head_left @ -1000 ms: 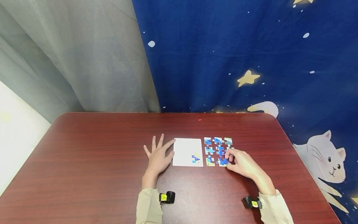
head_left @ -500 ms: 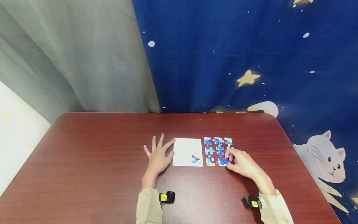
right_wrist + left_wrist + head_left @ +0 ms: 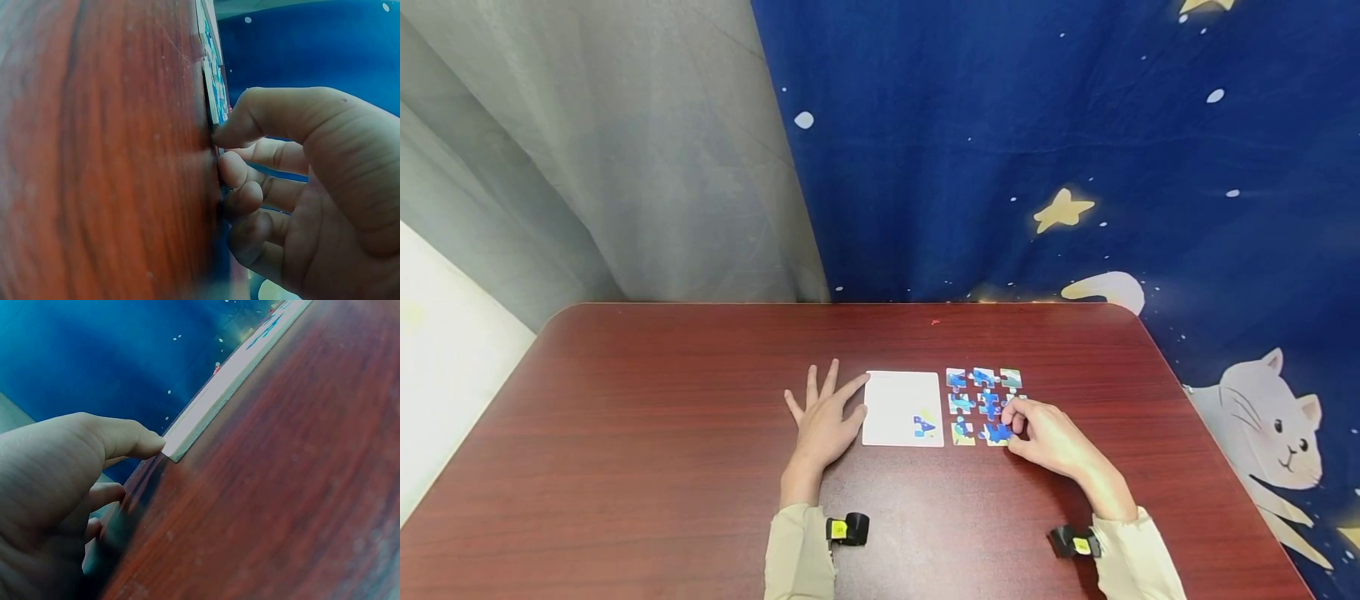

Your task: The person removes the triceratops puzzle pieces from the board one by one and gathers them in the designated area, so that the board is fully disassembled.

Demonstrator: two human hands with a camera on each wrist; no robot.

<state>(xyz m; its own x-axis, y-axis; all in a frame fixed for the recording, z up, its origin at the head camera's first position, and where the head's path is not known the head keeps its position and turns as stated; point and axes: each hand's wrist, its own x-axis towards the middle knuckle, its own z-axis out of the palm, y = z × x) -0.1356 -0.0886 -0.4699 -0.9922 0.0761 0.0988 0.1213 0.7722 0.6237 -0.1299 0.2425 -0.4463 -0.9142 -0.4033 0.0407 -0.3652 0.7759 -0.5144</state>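
Note:
In the head view, a white square puzzle board (image 3: pixel 895 408) lies flat, with a small blue-and-yellow picture patch in its lower right corner. My left hand (image 3: pixel 827 427) rests beside it with fingers spread, index and thumb tips at its left edge. The left wrist view shows a fingertip against the corner of the board (image 3: pixel 206 409). To the right lie several blue jigsaw pieces (image 3: pixel 988 404) in loose rows. My right hand (image 3: pixel 1052 437) has its fingers curled, thumb and index pinching the right end of a lower-row jigsaw piece (image 3: pixel 996 433). Its fingers partly hide a middle-row piece.
Everything lies on a dark red wooden table (image 3: pixel 662 433). A tiny red scrap (image 3: pixel 936 322) sits near its far edge. Behind hang a grey curtain (image 3: pixel 647 167) and a blue curtain (image 3: pixel 925 150) with stars and a cat.
The head view has shifted very slightly. Both hands, the board and the jigsaw pieces keep their places.

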